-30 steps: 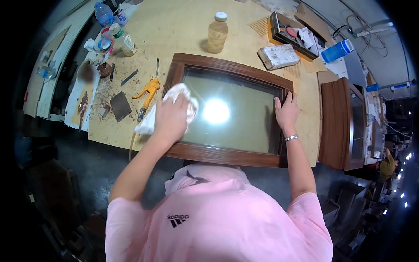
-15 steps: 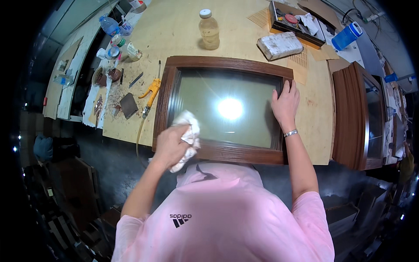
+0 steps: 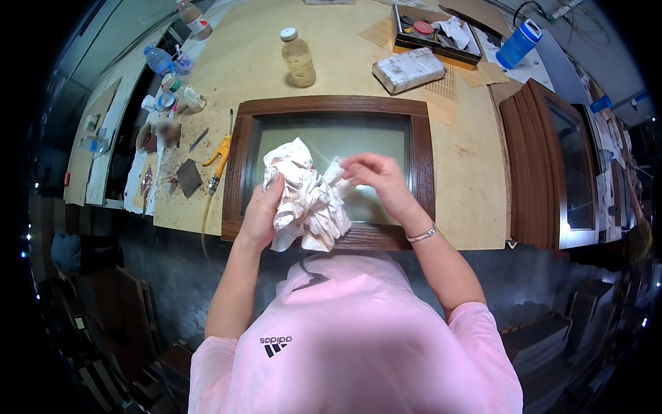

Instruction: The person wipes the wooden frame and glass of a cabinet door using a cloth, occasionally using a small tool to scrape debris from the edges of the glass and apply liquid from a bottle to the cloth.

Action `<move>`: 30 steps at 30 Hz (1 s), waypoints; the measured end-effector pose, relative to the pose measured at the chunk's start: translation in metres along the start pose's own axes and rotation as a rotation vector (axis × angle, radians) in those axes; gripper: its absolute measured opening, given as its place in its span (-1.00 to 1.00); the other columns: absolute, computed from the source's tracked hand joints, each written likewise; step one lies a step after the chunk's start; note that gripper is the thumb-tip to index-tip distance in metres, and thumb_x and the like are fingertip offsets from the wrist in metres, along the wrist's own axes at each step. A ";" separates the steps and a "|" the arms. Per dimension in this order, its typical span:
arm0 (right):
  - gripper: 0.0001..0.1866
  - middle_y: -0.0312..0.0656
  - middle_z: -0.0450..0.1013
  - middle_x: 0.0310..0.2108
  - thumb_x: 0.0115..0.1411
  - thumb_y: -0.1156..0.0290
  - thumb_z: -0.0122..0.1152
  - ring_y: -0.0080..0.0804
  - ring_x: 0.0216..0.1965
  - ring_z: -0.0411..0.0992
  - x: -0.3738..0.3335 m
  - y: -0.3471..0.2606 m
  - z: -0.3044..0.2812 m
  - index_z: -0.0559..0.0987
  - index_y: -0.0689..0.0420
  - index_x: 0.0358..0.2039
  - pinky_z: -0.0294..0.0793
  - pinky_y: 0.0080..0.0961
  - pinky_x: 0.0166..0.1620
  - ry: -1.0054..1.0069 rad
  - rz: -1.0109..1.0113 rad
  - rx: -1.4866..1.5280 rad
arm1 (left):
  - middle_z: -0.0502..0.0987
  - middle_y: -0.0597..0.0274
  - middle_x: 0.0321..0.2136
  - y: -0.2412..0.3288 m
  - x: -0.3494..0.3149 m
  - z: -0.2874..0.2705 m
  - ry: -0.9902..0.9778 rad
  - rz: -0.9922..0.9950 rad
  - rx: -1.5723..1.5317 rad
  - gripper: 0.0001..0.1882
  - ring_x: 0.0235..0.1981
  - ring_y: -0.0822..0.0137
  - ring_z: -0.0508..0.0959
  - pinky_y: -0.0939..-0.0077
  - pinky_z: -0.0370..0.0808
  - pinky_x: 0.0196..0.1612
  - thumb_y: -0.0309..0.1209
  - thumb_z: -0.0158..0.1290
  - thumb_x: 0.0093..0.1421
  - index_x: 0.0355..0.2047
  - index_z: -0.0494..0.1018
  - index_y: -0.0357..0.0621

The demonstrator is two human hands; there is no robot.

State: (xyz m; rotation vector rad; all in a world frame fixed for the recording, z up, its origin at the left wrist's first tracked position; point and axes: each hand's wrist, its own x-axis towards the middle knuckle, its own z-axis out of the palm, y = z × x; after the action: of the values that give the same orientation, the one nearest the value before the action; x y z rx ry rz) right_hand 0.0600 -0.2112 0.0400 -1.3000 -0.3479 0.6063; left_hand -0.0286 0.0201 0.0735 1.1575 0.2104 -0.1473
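Observation:
A crumpled white cloth (image 3: 295, 181) with brownish specks is bunched up between my hands. My left hand (image 3: 261, 217) grips it from the left side, thumb on top. From the right, my right hand (image 3: 385, 183) has its fingers curled at a raised corner of the same cloth; the fingertips are partly hidden. Both hands are above a dark brown wooden frame (image 3: 331, 105) with a glass pane (image 3: 372, 148), which lies flat on the table. The cloth covers much of the pane's near left part.
Left of the frame lie a yellow air blow gun (image 3: 219, 157) with its hose and a dark square pad (image 3: 188, 178). Beyond stand a capped bottle (image 3: 298, 58), a white-wrapped block (image 3: 408, 70) and a tool box (image 3: 441, 38). Stacked brown frames (image 3: 534, 165) stand on the right.
My right hand has left the frame's right edge and come over to the cloth. The cloth has been lifted inward over the pane and opened out. The view has shifted slightly.

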 end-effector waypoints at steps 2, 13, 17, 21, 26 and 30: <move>-0.59 -0.16 0.54 -0.16 0.21 0.42 0.31 -0.50 -0.11 0.48 -0.002 -0.008 0.021 0.53 0.31 0.04 0.49 -0.51 -0.03 -0.030 -0.069 -0.118 | 0.61 0.15 -0.14 -0.015 -0.001 -0.008 -0.024 -0.014 0.155 -0.50 -0.18 0.42 0.60 0.52 0.53 -0.14 -0.10 -0.16 0.47 0.07 0.44 -0.34; -0.92 -0.29 0.49 -0.57 0.12 0.51 0.28 -0.56 -0.49 0.43 -0.059 -0.041 -0.009 0.61 0.25 -0.46 0.42 -0.52 -0.36 0.078 -0.224 -0.391 | 0.54 -0.01 0.01 0.009 -0.017 0.011 0.311 0.278 0.032 -0.50 -0.02 0.24 0.59 0.33 0.52 0.06 -0.18 -0.21 0.49 0.12 0.35 -0.45; -0.96 -0.16 0.47 -0.48 0.09 0.50 0.24 -0.11 -0.42 0.47 -0.095 -0.066 0.032 0.59 0.13 -0.49 0.48 -0.32 -0.30 -0.413 -0.457 -0.607 | 0.49 -0.03 0.09 0.006 -0.014 0.022 0.202 0.159 -0.381 -0.45 0.10 0.11 0.53 0.18 0.45 0.19 -0.11 -0.29 0.50 0.20 0.28 -0.38; -0.88 -0.17 0.50 -0.38 0.09 0.44 0.28 -0.13 -0.35 0.50 -0.081 -0.046 0.037 0.63 0.14 -0.33 0.50 -0.35 -0.24 -0.690 -0.321 -0.764 | 0.44 -0.01 0.16 0.011 -0.020 0.029 -0.007 0.156 -0.552 -0.42 0.17 0.05 0.47 0.09 0.38 0.25 -0.05 -0.33 0.49 0.25 0.25 -0.28; -0.68 -0.04 0.50 -0.22 0.06 0.41 0.42 -0.21 -0.21 0.52 -0.035 -0.058 0.027 0.61 0.26 -0.19 0.51 -0.43 -0.12 0.145 -0.577 -0.749 | 0.42 0.00 0.18 0.021 -0.025 0.036 -0.121 0.152 -0.552 -0.40 0.19 0.04 0.45 0.06 0.36 0.26 -0.02 -0.33 0.49 0.27 0.24 -0.24; -0.81 -0.20 0.50 -0.27 0.13 0.46 0.35 -0.50 -0.21 0.49 -0.003 -0.049 0.016 0.63 0.29 -0.28 0.48 -0.56 -0.13 -0.160 -0.217 -0.319 | 0.44 0.03 0.17 0.029 -0.022 0.030 -0.111 0.132 -0.520 -0.41 0.18 0.06 0.46 0.07 0.37 0.25 -0.01 -0.32 0.49 0.27 0.25 -0.23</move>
State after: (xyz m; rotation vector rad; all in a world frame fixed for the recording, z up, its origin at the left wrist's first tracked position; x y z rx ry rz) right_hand 0.0594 -0.2080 0.0912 -1.4962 -0.7309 0.4833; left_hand -0.0412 0.0039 0.1159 0.6412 0.0656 -0.0349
